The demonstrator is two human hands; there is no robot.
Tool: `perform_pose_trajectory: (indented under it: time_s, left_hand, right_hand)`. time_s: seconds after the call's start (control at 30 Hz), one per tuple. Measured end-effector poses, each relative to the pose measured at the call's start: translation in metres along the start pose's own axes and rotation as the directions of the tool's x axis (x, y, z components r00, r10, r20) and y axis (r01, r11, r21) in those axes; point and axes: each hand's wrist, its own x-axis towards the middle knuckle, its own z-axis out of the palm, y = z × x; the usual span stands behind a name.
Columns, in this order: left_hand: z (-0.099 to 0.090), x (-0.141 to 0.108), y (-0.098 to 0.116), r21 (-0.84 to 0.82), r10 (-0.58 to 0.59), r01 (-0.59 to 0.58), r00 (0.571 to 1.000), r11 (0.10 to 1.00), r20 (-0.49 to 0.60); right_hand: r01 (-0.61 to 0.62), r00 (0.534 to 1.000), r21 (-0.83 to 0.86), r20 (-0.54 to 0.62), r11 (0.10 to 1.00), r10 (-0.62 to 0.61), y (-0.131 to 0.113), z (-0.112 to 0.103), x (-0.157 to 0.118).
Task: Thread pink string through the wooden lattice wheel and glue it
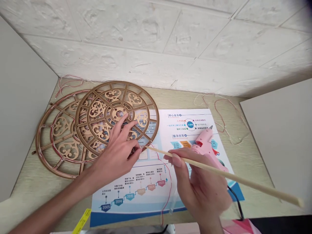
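Observation:
Two round bronze openwork frames overlap at the left; the upper frame point(156, 113) lies partly over the lower frame point(40, 156), which has pink and white wires along its rings. My left hand point(122, 146) rests on the upper frame, index and middle fingers spread near its hub, thumb and other fingers bent at its lower right rim. Pinched between the thumb and fingers of my right hand point(197, 178) is a long thin wooden stick point(243, 180). Its far tip touches or nearly touches that rim beside my left thumb. A thin red and white wire point(170, 182) runs down from there.
A pink glue gun point(207, 148) lies right of centre on a printed sheet point(129, 211), its black cable behind my right hand. Loose wires point(229, 136) lie at the right. A yellow strip point(82, 221) sits at the front edge. White panels flank the table; a white wall stands behind.

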Motion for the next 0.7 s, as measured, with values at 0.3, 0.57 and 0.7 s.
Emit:
perform_pose_trajectory:
  time_s: [0.3, 0.57, 0.7]
  left_hand:
    - [-0.001, 0.001, 0.000, -0.014, -0.019, 0.020, 0.999, 1.000, 0.031]
    - [-0.001, -0.001, 0.003, -0.026, -0.008, 0.007, 1.000, 1.000, -0.017]
    - [-0.002, 0.000, 0.002, -0.028, -0.002, 0.002, 1.000, 1.000, 0.000]
  right_hand:
    - [-0.076, 0.993, 0.105, -0.079, 0.992, 0.085, 0.006, 0.000, -0.025]
    - [-0.087, 0.985, 0.079, -0.144, 0.993, 0.098, 0.006, -0.001, -0.030]
    - [-0.129, 0.976, 0.118, -0.162, 0.985, 0.147, 0.004, -0.002, -0.029]
